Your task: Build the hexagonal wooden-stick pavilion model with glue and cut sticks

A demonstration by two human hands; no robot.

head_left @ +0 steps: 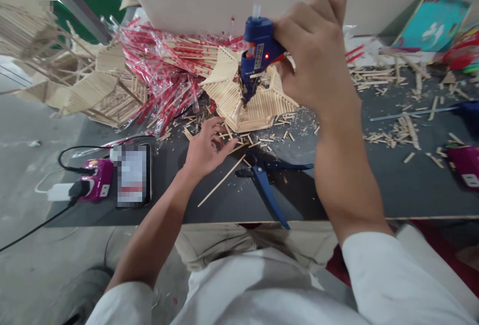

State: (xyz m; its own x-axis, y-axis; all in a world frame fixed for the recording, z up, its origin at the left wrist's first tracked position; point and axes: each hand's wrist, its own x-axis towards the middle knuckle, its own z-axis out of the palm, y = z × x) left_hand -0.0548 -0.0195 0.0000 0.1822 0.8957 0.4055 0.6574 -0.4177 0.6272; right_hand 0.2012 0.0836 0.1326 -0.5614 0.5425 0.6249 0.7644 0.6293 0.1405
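Note:
My right hand (314, 51) grips a blue hot glue gun (258, 56) with its nozzle pointing down. A clear glue stick pokes out of its top and a red light glows on its side. The nozzle tip is at or just above a ridge of a small roof-shaped model (258, 110) built from thin wooden sticks; whether they touch I cannot tell. My left hand (209, 148) rests low at the model's near left side, thumb and fingers apart, near loose cut sticks. Blue-handled cutters (264, 175) and one long thin stick (220, 181) lie on the dark table in front.
Red-and-clear plastic packets of sticks (160, 71) are heaped behind. Larger stick-built models (97, 81) stand at left. A phone (131, 175) and a purple power adapter (98, 179) with cables lie at left front. Stick offcuts (404, 130) and a teal board (434, 21) are at right.

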